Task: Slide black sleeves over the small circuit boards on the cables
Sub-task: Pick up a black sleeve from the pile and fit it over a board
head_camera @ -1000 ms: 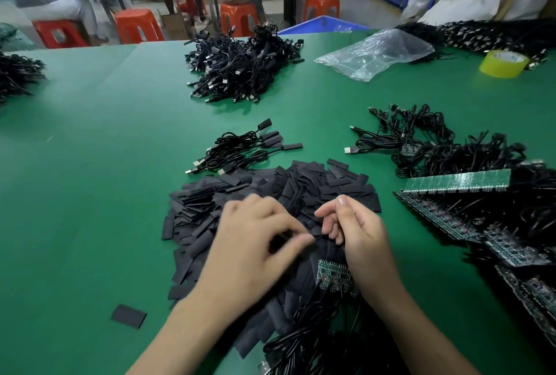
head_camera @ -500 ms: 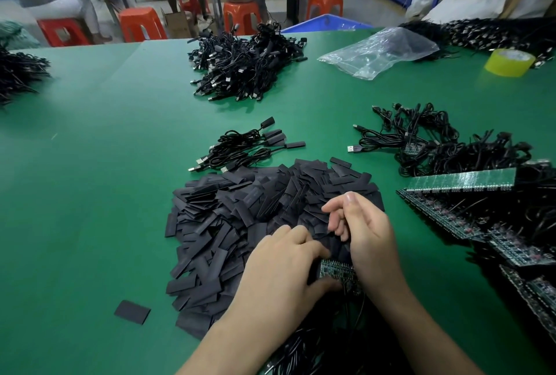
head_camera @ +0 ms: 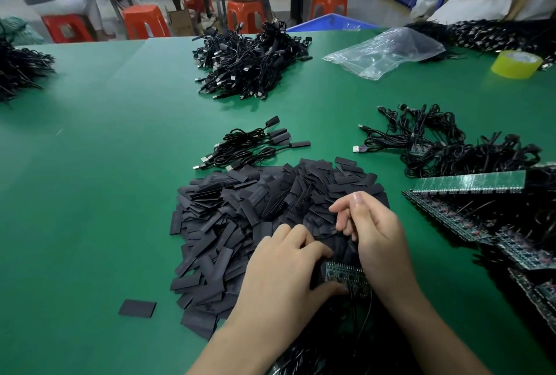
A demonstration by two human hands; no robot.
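Head view: left hand [head_camera: 279, 272] pinches circuit board [head_camera: 343, 274], right hand [head_camera: 373, 230] pinches black sleeve [head_camera: 343, 246]; clear bag [head_camera: 382, 52] at table's [head_camera: 90, 194] far edge, contents unclear.

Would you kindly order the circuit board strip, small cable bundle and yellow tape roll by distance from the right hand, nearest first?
From the right hand:
1. circuit board strip, beside its wrist.
2. small cable bundle, ahead, left.
3. yellow tape roll, far right.

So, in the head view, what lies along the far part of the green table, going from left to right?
First a dark heap of cables, then a large tangled pile of black cables, a crumpled clear plastic bag, a yellow roll of tape.
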